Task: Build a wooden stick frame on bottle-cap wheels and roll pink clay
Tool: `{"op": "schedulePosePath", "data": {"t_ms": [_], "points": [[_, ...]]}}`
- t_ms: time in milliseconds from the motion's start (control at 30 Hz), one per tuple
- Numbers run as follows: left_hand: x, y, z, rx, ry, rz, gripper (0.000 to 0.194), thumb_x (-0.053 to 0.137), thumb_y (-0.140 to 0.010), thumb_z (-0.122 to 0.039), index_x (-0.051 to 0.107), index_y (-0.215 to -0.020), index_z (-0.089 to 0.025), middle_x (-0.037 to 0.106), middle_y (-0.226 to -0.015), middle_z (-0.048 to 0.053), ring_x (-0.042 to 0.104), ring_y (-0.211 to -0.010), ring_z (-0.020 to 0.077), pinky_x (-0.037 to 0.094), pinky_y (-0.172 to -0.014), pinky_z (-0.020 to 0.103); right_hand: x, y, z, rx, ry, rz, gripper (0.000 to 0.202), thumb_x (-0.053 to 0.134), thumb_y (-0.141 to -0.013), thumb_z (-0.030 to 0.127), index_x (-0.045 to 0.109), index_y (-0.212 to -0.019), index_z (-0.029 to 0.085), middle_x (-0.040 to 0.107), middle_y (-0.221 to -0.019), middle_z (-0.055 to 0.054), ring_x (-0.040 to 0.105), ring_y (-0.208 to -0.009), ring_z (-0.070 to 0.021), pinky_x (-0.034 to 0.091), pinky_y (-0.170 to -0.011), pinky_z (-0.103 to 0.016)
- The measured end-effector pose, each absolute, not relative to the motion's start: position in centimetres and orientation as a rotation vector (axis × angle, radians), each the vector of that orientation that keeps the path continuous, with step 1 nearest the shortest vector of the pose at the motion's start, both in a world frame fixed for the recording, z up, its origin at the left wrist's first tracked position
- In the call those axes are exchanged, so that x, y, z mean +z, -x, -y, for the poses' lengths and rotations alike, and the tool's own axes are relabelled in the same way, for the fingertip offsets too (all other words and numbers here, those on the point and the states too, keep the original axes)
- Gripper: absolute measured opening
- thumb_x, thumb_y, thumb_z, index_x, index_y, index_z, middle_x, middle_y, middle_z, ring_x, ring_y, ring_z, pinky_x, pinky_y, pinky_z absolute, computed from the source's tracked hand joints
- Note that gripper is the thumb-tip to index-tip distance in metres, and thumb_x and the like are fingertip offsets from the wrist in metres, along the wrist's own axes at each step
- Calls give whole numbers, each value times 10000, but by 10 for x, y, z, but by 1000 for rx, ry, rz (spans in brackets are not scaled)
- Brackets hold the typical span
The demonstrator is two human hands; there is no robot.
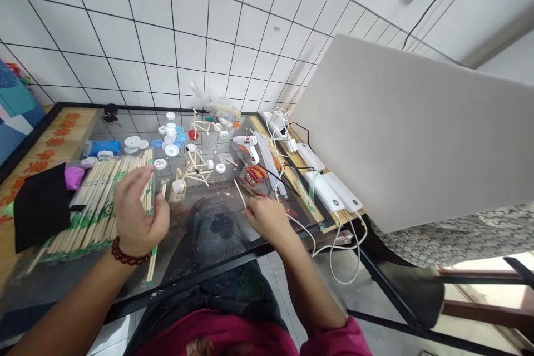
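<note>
My left hand (139, 214), with a dark red bead bracelet on its wrist, hovers over a bundle of green-wrapped wooden chopsticks (94, 192). Its thumb stands apart from the fingers, and I see nothing held between them. My right hand (267, 217) is closed near the table's front edge, and a short pale wooden stick (240, 193) juts from its fingertips. Just beyond that hand lie pliers (249, 187), partly hidden by it. Small stick frames (198, 169) with bottle caps attached stand between the hands and the wall.
A white glue gun (248, 146) lies by clear glue sticks (269, 158) and red-handled scissors (253, 175). Loose bottle caps (171, 150) cluster at the back. White power strips and cables (329, 192) line the right edge. A black cloth (41, 208) covers part of the left side.
</note>
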State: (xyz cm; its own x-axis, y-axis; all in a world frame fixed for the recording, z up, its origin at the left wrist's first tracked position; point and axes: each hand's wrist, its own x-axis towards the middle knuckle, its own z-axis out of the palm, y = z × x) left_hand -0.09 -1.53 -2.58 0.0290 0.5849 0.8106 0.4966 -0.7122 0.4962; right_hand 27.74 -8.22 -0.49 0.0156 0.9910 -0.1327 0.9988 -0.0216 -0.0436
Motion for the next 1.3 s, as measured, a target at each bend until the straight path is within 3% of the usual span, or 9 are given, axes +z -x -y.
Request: {"op": "schedulePosePath", "data": {"t_ms": [133,300,700,833,933,1033,1100,1200,1300], "points": [[-20,-12,32,1698,-2835,-528,657,653,-776,6,651,-1331,-346,725,-1185,60,687,-1124,256,605,-1013,497,1,-277,75,-195,-2166,-2083,216,605,-980,301,796,-945,208,817,-1005,-158,775,-952,-335,532,-738,-377],[-21,-23,40,1384,-2929,-120,321,549,-891,-79,724,-1127,-209,796,-932,58,725,-901,202,629,-882,388,26,-279,24,-32,-2195,-2164,287,513,-1023,286,787,-1070,216,803,-1121,-142,755,-1070,-297,553,-829,-345],[-18,-23,38,1383,-2976,-175,236,497,-910,-49,705,-955,-152,779,-842,70,704,-770,199,626,-771,370,6,-268,-75,-128,-2267,-2117,286,588,-875,28,775,-1085,82,784,-1117,-249,763,-1086,-313,568,-881,-342],[-24,-26,38,1402,-2894,-346,242,533,-892,-18,701,-987,-165,778,-862,62,712,-783,200,613,-762,352,17,-272,-49,-166,-2317,-2234,248,558,-927,98,735,-1101,111,784,-1084,-194,754,-1032,-271,556,-851,-329],[-30,-28,39,1404,-2709,-721,311,553,-925,-35,679,-1166,-186,789,-994,71,746,-852,193,612,-795,325,22,-271,-10,-450,-2164,-2531,175,572,-961,203,710,-1067,186,764,-896,-24,710,-812,-135,523,-728,-208],[-33,-28,40,1336,-2498,-945,349,599,-994,-209,599,-1340,-166,777,-1040,81,746,-767,161,603,-721,278,17,-266,20,-1271,-1637,-2943,127,621,-910,220,723,-950,156,643,-696,39,564,-610,-85,449,-593,-178],[-35,-28,41,1250,-2458,-956,287,591,-1017,-296,635,-1269,-166,769,-970,60,725,-707,146,573,-654,255,8,-263,27,-1574,-1367,-3028,158,633,-915,259,737,-921,140,608,-658,44,499,-571,-76,411,-563,-182],[-35,-27,42,1092,-2476,-940,230,504,-1056,-287,702,-978,-200,712,-776,12,692,-662,138,519,-607,236,-6,-260,22,-1615,-1250,-3141,230,639,-961,332,754,-931,135,667,-698,11,525,-591,-85,413,-576,-194],[-33,-27,43,1020,-2450,-946,300,472,-1068,-287,708,-903,-206,682,-726,3,669,-640,133,502,-604,231,-19,-262,18,-1348,-1305,-3330,284,676,-979,406,752,-873,154,709,-730,-16,595,-645,-106,444,-629,-209]]}}
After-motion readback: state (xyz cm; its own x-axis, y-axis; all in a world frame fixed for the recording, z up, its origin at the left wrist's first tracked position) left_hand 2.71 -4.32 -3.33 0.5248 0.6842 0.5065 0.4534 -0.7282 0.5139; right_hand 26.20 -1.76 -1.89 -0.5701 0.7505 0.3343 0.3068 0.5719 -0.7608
